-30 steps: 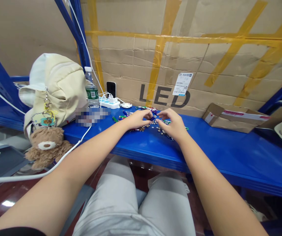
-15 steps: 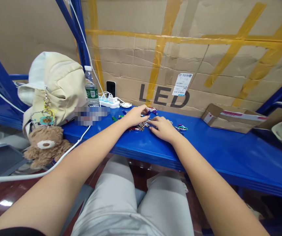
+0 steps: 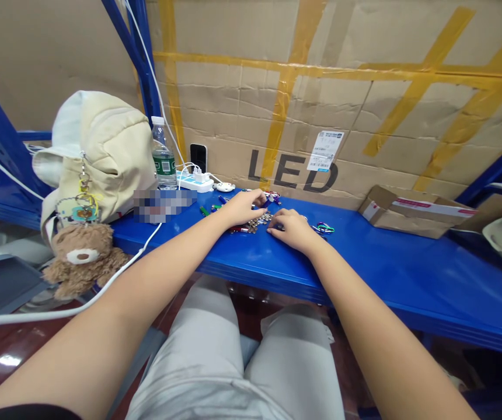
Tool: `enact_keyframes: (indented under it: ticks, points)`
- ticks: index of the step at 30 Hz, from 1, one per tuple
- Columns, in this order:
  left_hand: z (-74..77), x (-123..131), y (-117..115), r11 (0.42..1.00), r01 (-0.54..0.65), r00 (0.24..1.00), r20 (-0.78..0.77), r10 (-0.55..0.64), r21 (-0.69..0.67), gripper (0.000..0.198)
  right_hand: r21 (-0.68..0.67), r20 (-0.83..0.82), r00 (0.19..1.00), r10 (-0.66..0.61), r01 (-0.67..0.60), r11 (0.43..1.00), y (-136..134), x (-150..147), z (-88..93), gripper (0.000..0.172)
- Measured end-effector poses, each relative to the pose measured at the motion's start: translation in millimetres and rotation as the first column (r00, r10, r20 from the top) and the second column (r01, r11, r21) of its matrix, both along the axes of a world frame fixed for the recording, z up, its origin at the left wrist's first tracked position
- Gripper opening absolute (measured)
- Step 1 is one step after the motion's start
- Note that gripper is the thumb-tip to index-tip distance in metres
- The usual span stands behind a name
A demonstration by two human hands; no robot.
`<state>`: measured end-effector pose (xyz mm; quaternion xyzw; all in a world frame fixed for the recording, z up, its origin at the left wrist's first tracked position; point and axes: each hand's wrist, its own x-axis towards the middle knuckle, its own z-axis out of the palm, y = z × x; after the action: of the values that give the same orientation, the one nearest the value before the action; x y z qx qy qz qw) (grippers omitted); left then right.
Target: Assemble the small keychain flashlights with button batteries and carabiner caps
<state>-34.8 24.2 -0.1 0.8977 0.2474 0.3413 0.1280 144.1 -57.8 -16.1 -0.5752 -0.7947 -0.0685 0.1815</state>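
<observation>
Both my hands rest on a blue metal shelf (image 3: 386, 268) over a heap of small metal parts (image 3: 257, 222) and coloured key-ring pieces (image 3: 323, 227). My left hand (image 3: 242, 207) lies at the heap's left edge, fingers curled and pinched on a small piece I cannot name. My right hand (image 3: 292, 227) lies flat on the heap's right side, its fingers stretched toward the left hand and pressing on the parts. More coloured pieces (image 3: 211, 209) lie just left of my left hand.
A cream backpack (image 3: 97, 157) with a teddy-bear charm (image 3: 82, 256) stands at the left. Beside it are a water bottle (image 3: 163, 157) and a white power strip (image 3: 196, 182). A large "LED" carton (image 3: 321, 105) stands behind; a small cardboard box (image 3: 412, 210) lies right.
My right hand has slid left and down onto the heap and flattened. My left hand has shifted slightly back and stays curled. The green and blue ring at the right is uncovered.
</observation>
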Motion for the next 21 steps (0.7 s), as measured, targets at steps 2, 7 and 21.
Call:
enact_keyframes:
  ticks: [2,7,21]
  points:
    - [0.4,-0.3,-0.5,1.0,-0.003,1.0,-0.017,0.003,-0.005,0.017,0.083,-0.088,0.995,0.036,-0.029,0.996,0.8,3.1,1.1,0.011]
    - [1.5,-0.3,-4.6,0.997,0.039,0.994,-0.098,-0.045,-0.059,0.018,0.396,-0.354,0.919,0.173,-0.02,0.918,-0.7,10.1,8.7,0.011]
    - [-2.7,3.4,-6.7,0.98,0.175,0.982,-0.059,-0.181,-0.093,0.019,0.395,-0.42,0.871,0.257,-0.08,0.915,-5.4,4.6,12.8,0.014]
